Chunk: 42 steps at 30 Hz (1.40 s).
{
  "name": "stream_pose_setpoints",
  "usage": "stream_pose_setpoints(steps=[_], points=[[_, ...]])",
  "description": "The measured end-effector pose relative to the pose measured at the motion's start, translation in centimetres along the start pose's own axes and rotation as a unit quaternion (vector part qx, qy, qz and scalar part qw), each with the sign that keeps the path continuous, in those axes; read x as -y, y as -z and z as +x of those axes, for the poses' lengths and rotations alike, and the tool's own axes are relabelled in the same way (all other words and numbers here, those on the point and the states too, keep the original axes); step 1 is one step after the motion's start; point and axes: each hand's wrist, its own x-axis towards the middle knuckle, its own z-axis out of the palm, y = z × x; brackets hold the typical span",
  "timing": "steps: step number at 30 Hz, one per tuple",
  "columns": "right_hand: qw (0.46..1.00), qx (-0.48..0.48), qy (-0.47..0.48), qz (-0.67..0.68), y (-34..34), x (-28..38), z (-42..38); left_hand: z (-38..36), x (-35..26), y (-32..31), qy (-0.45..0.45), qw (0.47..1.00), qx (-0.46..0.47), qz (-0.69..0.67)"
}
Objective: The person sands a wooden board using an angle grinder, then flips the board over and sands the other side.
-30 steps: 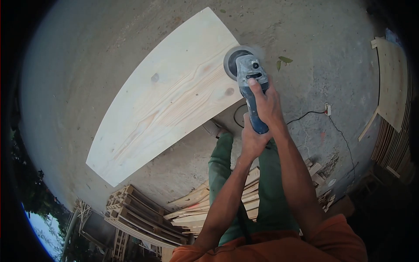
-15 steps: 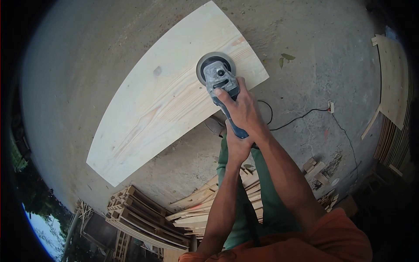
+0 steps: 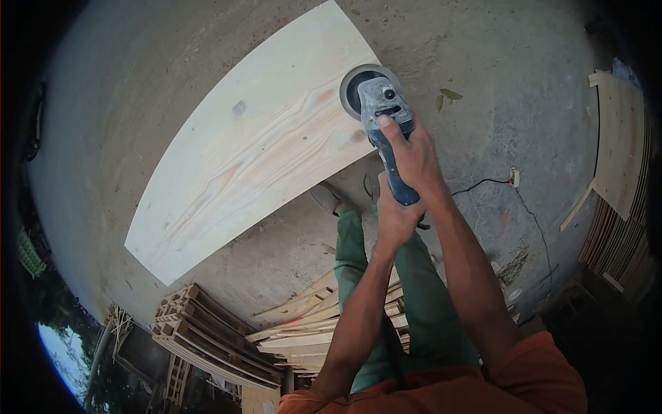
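Note:
A pale wooden board (image 3: 241,152) lies flat on the concrete ground. A grey and blue angle grinder (image 3: 378,103) rests with its round disc on the board's right end. My right hand (image 3: 412,157) wraps the grinder's body from above, fingers toward the head. My left hand (image 3: 394,219) grips the rear end of the blue handle, just below the right hand. Both arms reach forward over my green trousers.
My feet (image 3: 327,198) stand at the board's near edge. A black cable (image 3: 493,181) runs right to a plug on the concrete. Stacked wooden slats (image 3: 227,338) lie behind my legs. More boards (image 3: 617,145) lean at the right. Two green leaves (image 3: 447,96) lie beside the grinder.
The grinder slid left onto the board's middle, then back right to the board's right end. Both hands stayed on it throughout.

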Motion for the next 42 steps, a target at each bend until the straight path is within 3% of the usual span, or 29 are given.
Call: stream_pose_setpoints(steps=[16, 28, 31, 33, 38, 42], points=[[0.999, -0.026, -0.039, 0.006, 2.2, 0.0, 1.9, 1.5, -1.3, -1.8, -0.033, 0.998, 0.009, 0.05], [0.996, 0.062, -0.024, -0.054, -0.6, -0.7, -2.7, -2.1, 3.0, -0.1, -0.049, 0.997, -0.049, -0.03], [0.999, 0.013, -0.006, -0.036, -0.9, -1.5, -1.9, -1.8, 1.9, 0.1, -0.056, 0.997, -0.058, -0.012], [1.0, -0.008, 0.0, -0.001, 0.0, -0.8, -0.8, -1.1, 0.5, -0.2, 0.007, 1.0, -0.006, -0.014], [0.999, -0.038, 0.004, 0.001, 1.0, -2.0, -0.7, -0.7, 2.6, -1.9, -0.02, 1.0, -0.005, -0.005], [0.998, 0.017, 0.035, -0.045, -1.7, -1.7, -2.1, -2.2, 2.7, 0.2, 0.005, 0.997, -0.029, -0.069]])
